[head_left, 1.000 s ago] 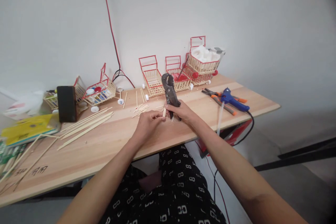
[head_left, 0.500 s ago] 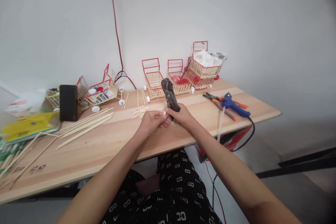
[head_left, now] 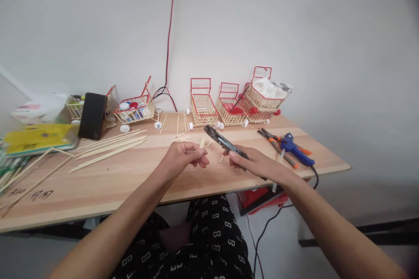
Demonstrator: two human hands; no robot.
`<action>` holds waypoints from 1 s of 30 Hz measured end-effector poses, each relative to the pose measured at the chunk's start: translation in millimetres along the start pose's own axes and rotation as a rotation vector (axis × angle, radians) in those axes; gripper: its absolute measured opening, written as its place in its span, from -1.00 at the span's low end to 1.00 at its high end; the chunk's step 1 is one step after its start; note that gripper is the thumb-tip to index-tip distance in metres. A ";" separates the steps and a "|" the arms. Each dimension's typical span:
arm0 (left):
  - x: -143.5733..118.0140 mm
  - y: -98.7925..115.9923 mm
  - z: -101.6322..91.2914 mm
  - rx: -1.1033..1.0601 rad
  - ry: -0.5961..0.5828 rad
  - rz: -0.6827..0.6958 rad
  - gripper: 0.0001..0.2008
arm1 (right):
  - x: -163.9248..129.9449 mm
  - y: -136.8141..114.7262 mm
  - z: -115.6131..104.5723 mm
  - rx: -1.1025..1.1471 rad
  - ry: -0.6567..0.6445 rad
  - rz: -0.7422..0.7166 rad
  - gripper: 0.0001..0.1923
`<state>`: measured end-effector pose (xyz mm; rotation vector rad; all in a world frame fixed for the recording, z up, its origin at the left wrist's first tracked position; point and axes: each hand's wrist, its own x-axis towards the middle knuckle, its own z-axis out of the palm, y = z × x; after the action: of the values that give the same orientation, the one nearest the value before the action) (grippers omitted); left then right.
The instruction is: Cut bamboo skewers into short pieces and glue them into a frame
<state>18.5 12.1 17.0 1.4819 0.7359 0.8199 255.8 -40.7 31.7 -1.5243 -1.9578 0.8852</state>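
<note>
My left hand [head_left: 188, 156] pinches a few short wooden sticks [head_left: 202, 143] between thumb and fingers, above the table. To its right, my right hand [head_left: 248, 160] is wrapped round a dark hand tool with a jagged head, which looks like a wire stripper [head_left: 225, 144]; its head points up and left. A small stick piece [head_left: 221, 159] shows beside the fingers of that hand. Behind my left hand lies a little pile of cut sticks [head_left: 182, 137]. Just beyond the tool stands a miniature shopping cart [head_left: 204, 109] built of sticks, with a red rim and white wheels.
More small carts [head_left: 232, 109] line the wall, some loaded. At the right lie a blue glue gun [head_left: 296, 149] and orange-handled pliers [head_left: 273, 139]. Long sticks [head_left: 109, 153], a black phone [head_left: 92, 115] and a yellow packet [head_left: 39, 138] occupy the left of the wooden table [head_left: 131, 187].
My hands have parted: the right has moved right with the tool, which now leans left instead of standing nearly upright. My left hand keeps its sticks, and the view has shifted slightly.
</note>
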 end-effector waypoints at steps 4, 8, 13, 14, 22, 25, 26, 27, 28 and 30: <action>-6.3 5.9 3.1 -0.027 -0.043 -0.019 -0.77 | -15.8 -22.3 -8.9 -0.059 -0.135 0.068 -0.44; -6.1 6.8 4.1 -0.021 -0.046 -0.004 -0.78 | -18.5 -37.5 -10.2 -0.128 -0.171 0.125 -0.42; -5.0 6.4 3.0 0.006 -0.050 0.007 -0.78 | -16.3 -38.5 -4.6 -0.145 -0.172 0.109 -0.41; -5.1 6.3 2.9 0.010 -0.050 0.004 -0.78 | -15.8 -37.2 -3.2 -0.132 -0.170 0.102 -0.41; -6.8 5.5 4.5 0.024 -0.034 -0.036 -0.80 | -15.7 -38.7 1.9 -0.163 -0.108 0.133 -0.39; -7.2 7.0 5.3 0.045 -0.031 -0.048 -0.79 | -17.2 -42.8 1.9 -0.230 -0.069 0.139 -0.40; -7.2 7.5 5.6 0.049 -0.029 -0.054 -0.80 | -17.6 -43.8 1.8 -0.259 -0.057 0.134 -0.41; -7.1 7.9 5.9 0.052 -0.027 -0.059 -0.80 | -18.0 -44.6 1.6 -0.287 -0.045 0.126 -0.41; -7.1 8.2 6.2 0.056 -0.024 -0.063 -0.80 | -18.2 -45.3 1.4 -0.311 -0.036 0.117 -0.41; -7.1 8.5 7.1 0.069 -0.017 -0.066 -0.80 | -18.6 -46.4 1.2 -0.341 -0.027 0.106 -0.42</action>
<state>20.4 1.7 24.8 1.5167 0.8031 0.7371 229.7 -66.4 65.8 -1.8280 -2.1474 0.6379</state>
